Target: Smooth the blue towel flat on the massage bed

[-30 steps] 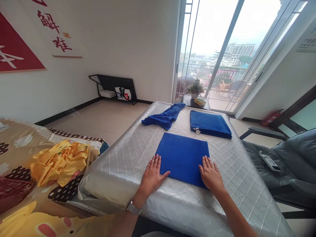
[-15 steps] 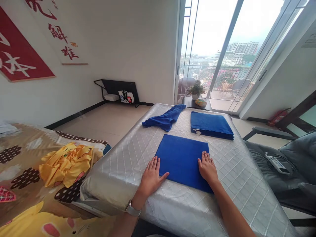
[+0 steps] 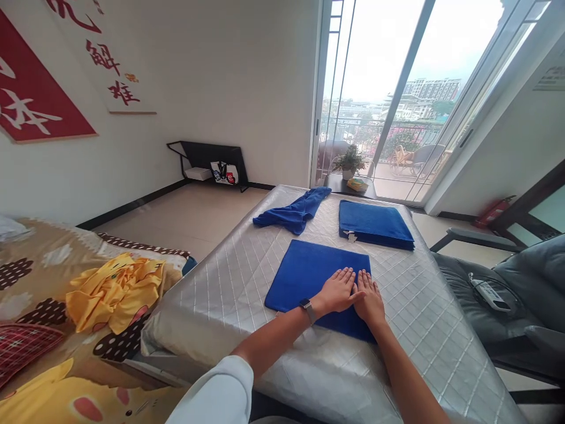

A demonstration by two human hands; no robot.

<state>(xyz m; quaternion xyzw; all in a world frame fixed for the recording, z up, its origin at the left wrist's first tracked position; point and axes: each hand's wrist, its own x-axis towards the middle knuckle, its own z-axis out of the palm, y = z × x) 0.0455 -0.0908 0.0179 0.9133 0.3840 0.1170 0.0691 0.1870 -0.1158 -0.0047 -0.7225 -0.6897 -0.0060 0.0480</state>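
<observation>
A blue folded towel (image 3: 300,271) lies flat on the silver quilted mattress (image 3: 229,282). My left hand (image 3: 339,290), with a watch on its wrist, rests palm down on the right half of the towel, fingers stretched out. Close beside it, my right hand (image 3: 369,300) presses flat on the towel's right edge, and the left thumb crosses over it. Farther back on the mattress sits a stack of folded blue towels (image 3: 375,222) with white tags at its near left corner. Left of the stack is a crumpled blue towel (image 3: 295,213).
To the left, a patterned bed cover (image 3: 44,253) carries a bunched yellow cloth (image 3: 121,288). A dark armchair (image 3: 468,282) with a white power strip (image 3: 489,292) stands on the right. Behind the mattress are a potted plant (image 3: 349,162) and a sliding glass door (image 3: 379,88).
My left hand has moved right across the towel, from its left edge to beside my right hand. The right hand stays on the towel's right edge.
</observation>
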